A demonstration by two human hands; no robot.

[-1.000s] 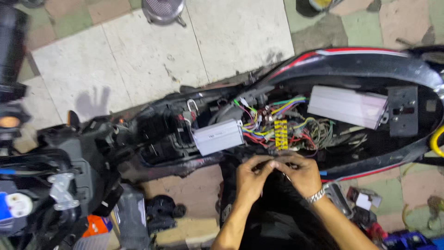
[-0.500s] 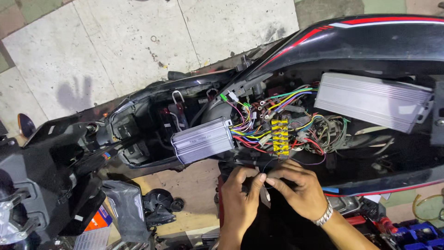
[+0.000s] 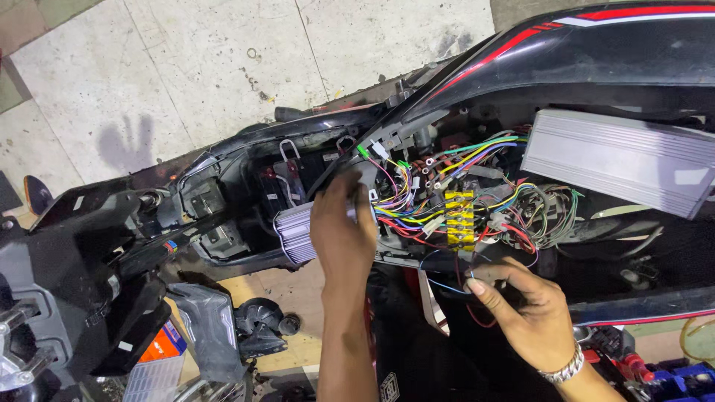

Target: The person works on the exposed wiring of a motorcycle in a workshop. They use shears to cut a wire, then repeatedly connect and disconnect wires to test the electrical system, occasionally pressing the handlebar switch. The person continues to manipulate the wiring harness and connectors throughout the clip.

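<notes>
An opened black scooter body with a red stripe (image 3: 596, 52) lies across the view, its wiring bared. My left hand (image 3: 342, 234) rests over the small ribbed silver controller box (image 3: 294, 234), fingers curled on its right end. My right hand (image 3: 521, 309) pinches thin blue and red wires (image 3: 447, 286) just below the yellow connector block (image 3: 459, 218). A tangle of coloured wires (image 3: 477, 179) spreads between the two boxes. A larger ribbed silver box (image 3: 618, 160) sits at the right inside the frame.
Pale stone floor tiles (image 3: 186, 67) lie beyond the scooter. Black plastic panels and a grey part (image 3: 201, 327) sit at the lower left, next to an orange packet (image 3: 160, 342). Blue and red items (image 3: 670, 372) are at the lower right corner.
My left hand has left the wires near my right hand and moved up-left onto the small silver box. The camera has come closer to the wiring.
</notes>
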